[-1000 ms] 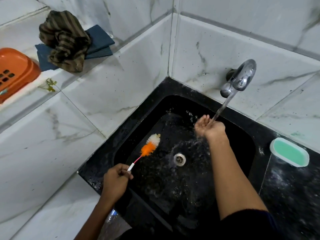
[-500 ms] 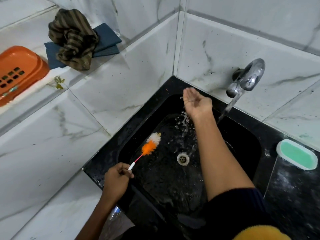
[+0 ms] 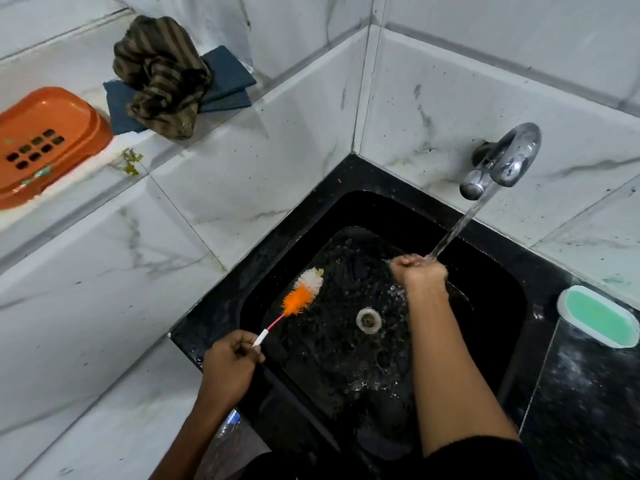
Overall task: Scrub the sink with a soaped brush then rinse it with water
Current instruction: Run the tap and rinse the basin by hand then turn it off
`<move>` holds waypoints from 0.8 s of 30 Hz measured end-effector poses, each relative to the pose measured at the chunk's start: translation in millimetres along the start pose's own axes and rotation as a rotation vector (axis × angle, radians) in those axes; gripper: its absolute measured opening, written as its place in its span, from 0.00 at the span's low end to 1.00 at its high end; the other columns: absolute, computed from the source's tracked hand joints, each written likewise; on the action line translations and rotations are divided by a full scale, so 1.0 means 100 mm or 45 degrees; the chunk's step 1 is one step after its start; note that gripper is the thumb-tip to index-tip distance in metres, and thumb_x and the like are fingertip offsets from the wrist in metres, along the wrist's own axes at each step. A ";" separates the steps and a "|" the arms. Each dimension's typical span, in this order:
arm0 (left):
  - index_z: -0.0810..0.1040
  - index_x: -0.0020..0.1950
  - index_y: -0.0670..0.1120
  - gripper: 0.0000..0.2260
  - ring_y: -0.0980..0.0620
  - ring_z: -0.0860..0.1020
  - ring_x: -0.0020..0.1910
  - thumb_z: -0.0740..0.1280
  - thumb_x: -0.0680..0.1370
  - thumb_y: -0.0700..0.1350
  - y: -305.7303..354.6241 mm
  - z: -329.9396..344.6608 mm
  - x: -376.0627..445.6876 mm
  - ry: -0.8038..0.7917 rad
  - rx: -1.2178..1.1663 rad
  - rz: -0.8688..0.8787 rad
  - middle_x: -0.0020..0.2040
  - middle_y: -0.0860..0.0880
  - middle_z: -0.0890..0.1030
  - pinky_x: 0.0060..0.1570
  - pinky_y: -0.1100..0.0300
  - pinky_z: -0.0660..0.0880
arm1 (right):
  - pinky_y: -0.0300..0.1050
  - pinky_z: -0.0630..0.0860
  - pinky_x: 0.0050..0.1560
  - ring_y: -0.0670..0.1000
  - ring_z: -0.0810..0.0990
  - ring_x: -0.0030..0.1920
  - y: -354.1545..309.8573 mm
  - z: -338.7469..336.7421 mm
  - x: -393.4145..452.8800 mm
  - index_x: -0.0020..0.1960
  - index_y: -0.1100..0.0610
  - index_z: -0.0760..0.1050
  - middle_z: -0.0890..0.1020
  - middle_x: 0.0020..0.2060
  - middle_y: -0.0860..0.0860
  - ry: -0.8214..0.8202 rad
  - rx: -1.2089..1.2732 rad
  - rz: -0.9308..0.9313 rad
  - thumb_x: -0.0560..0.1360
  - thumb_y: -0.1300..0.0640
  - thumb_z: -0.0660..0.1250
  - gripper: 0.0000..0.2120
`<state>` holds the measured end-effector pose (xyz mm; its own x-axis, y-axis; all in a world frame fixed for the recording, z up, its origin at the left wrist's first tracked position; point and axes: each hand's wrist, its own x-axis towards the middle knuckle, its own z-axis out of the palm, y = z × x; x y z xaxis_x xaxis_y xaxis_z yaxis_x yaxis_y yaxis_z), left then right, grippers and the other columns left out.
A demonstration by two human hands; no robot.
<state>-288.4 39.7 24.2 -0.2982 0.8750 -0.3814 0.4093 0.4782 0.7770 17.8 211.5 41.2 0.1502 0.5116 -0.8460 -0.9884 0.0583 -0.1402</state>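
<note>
Water (image 3: 460,226) runs in a slanting stream from the chrome tap (image 3: 504,159) on the far right wall and lands on the right hand (image 3: 417,271), which is held over the far right part of the black sink (image 3: 221,336). That hand's fingers are curled loosely inward under the stream; whether they hold anything cannot be told, and nothing shows between them. Spray scatters off the wrist into the basin.

Near the left rim of the sink, the left hand (image 3: 230,367) is closed around the white end of a thin brush (image 3: 301,296), with thumb and fingers pinched on the handle. The pink stem rises up and to the right over the basin, and the fluffy head, orange below and white at the tip, hangs above the wet sink floor left of the round drain (image 3: 369,319). Whether the bristles touch the floor cannot be told. The sink floor is dark, speckled with droplets and patches of water.

On the black counter to the right of the sink lies a white soap dish (image 3: 597,317) holding a green bar. On the marble ledge at far left sit an orange perforated soap tray (image 3: 48,140), a folded blue cloth (image 3: 228,83), and a crumpled brown striped rag (image 3: 161,76) lying on top of the cloth. White marble tiles (image 3: 263,161) cover both walls meeting in the corner behind the sink.
</note>
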 end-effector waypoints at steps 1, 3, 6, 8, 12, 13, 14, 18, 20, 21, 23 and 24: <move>0.80 0.43 0.60 0.19 0.60 0.75 0.27 0.68 0.77 0.33 0.00 0.00 -0.01 0.002 0.003 -0.003 0.33 0.50 0.84 0.38 0.58 0.73 | 0.38 0.64 0.27 0.48 0.67 0.23 0.03 0.06 -0.01 0.34 0.55 0.64 0.68 0.21 0.51 -0.003 -0.032 -0.001 0.82 0.55 0.45 0.19; 0.80 0.43 0.59 0.19 0.61 0.75 0.27 0.68 0.77 0.33 0.02 -0.01 -0.02 -0.003 0.006 -0.013 0.33 0.50 0.84 0.38 0.58 0.73 | 0.43 0.78 0.36 0.52 0.81 0.38 0.14 0.24 -0.05 0.43 0.62 0.73 0.79 0.34 0.57 -0.117 -0.134 0.018 0.84 0.56 0.46 0.20; 0.82 0.40 0.52 0.14 0.61 0.75 0.26 0.68 0.77 0.33 0.07 -0.02 -0.04 0.001 0.012 -0.031 0.33 0.50 0.84 0.37 0.59 0.72 | 0.53 0.76 0.62 0.63 0.79 0.59 0.30 0.64 -0.19 0.60 0.72 0.72 0.80 0.52 0.68 -0.355 -0.309 0.097 0.84 0.60 0.50 0.18; 0.82 0.39 0.49 0.13 0.61 0.74 0.25 0.68 0.77 0.33 0.11 -0.03 -0.06 0.015 0.014 -0.041 0.33 0.49 0.84 0.36 0.59 0.71 | 0.56 0.75 0.63 0.64 0.79 0.59 0.38 0.86 -0.28 0.62 0.73 0.73 0.80 0.55 0.69 -0.439 -0.393 0.085 0.83 0.63 0.53 0.17; 0.82 0.40 0.47 0.10 0.57 0.76 0.29 0.68 0.77 0.33 0.13 -0.08 -0.08 0.033 0.015 -0.028 0.34 0.50 0.84 0.37 0.58 0.73 | 0.52 0.78 0.59 0.61 0.81 0.55 0.33 0.80 -0.31 0.56 0.70 0.77 0.82 0.51 0.64 -0.316 -0.297 0.039 0.82 0.61 0.53 0.17; 0.82 0.41 0.47 0.10 0.56 0.77 0.30 0.68 0.77 0.33 0.13 -0.08 -0.08 0.035 0.013 -0.030 0.34 0.50 0.84 0.37 0.58 0.73 | 0.49 0.79 0.55 0.58 0.82 0.51 0.29 0.70 -0.27 0.52 0.68 0.78 0.83 0.47 0.62 -0.245 -0.233 0.039 0.82 0.60 0.52 0.17; 0.82 0.41 0.46 0.10 0.56 0.77 0.30 0.68 0.77 0.33 0.12 -0.08 -0.08 0.035 0.013 -0.035 0.34 0.49 0.84 0.36 0.59 0.72 | 0.47 0.80 0.50 0.56 0.83 0.45 0.24 0.58 -0.23 0.48 0.66 0.79 0.83 0.43 0.60 -0.183 -0.157 0.039 0.82 0.60 0.52 0.18; 0.82 0.41 0.46 0.10 0.54 0.75 0.29 0.68 0.77 0.33 0.11 -0.06 -0.09 -0.003 -0.009 -0.053 0.34 0.48 0.84 0.35 0.60 0.70 | 0.39 0.66 0.30 0.49 0.69 0.25 0.07 0.18 -0.10 0.34 0.56 0.70 0.73 0.24 0.51 -0.088 0.087 0.068 0.79 0.59 0.46 0.20; 0.82 0.41 0.47 0.10 0.51 0.77 0.31 0.68 0.77 0.33 0.11 -0.04 -0.09 -0.008 -0.008 -0.056 0.34 0.48 0.84 0.37 0.59 0.71 | 0.39 0.60 0.29 0.48 0.63 0.24 0.03 0.07 -0.08 0.32 0.55 0.64 0.67 0.23 0.50 -0.062 0.098 0.062 0.77 0.60 0.44 0.18; 0.82 0.41 0.47 0.11 0.51 0.78 0.32 0.68 0.77 0.33 0.11 -0.04 -0.08 -0.008 -0.006 -0.054 0.34 0.49 0.84 0.37 0.58 0.72 | 0.38 0.59 0.29 0.48 0.61 0.24 0.02 0.04 -0.08 0.32 0.55 0.62 0.65 0.23 0.50 -0.051 0.091 0.062 0.76 0.61 0.43 0.17; 0.82 0.40 0.48 0.11 0.51 0.78 0.33 0.68 0.77 0.32 0.12 -0.03 -0.08 -0.006 0.000 -0.053 0.34 0.49 0.84 0.37 0.59 0.72 | 0.38 0.59 0.29 0.48 0.61 0.24 0.05 0.04 -0.09 0.32 0.55 0.62 0.64 0.23 0.49 -0.034 0.015 0.045 0.76 0.62 0.43 0.17; 0.82 0.40 0.48 0.11 0.51 0.78 0.33 0.68 0.76 0.32 0.13 -0.03 -0.08 -0.005 0.006 -0.051 0.34 0.49 0.84 0.37 0.59 0.71 | 0.38 0.59 0.28 0.48 0.62 0.23 0.07 0.06 -0.08 0.31 0.55 0.62 0.65 0.22 0.49 -0.013 -0.070 0.012 0.76 0.61 0.43 0.18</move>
<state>-283.3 38.7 39.0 -0.3109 0.8552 -0.4146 0.4008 0.5135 0.7587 9.6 212.8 50.5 0.1404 0.5209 -0.8420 -0.9870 0.0063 -0.1607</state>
